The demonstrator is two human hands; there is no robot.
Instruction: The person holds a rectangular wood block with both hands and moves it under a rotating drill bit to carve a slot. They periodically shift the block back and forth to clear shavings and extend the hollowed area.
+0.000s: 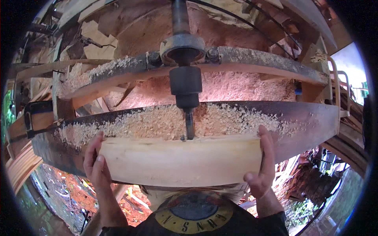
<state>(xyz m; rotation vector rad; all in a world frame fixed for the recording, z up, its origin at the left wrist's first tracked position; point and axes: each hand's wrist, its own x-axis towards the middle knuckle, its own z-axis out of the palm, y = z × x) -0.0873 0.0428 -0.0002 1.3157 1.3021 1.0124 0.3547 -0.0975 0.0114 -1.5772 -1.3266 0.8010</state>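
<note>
A pale, smooth wooden board (181, 163) lies lengthwise across a dark worktable (315, 118). My left hand (96, 163) holds its left end, fingers along the end and the thumb raised beside them. The right end is held by my right hand (264, 169), its fingers pointing away from me and its thumb near the front corner. Above the middle of the board's far edge hangs a dark chuck (186, 82) with a narrow metal bit (189, 124). The bit's tip reaches down to that edge; whether it cuts into the wood, I cannot tell.
Wood shavings (145, 122) are heaped on the table behind the board, around the bit. A wooden crossbar (267, 65) dusted with chips runs behind the spindle. Timber (27, 165) leans at the left, and scrap wood and debris (59, 188) cover the ground.
</note>
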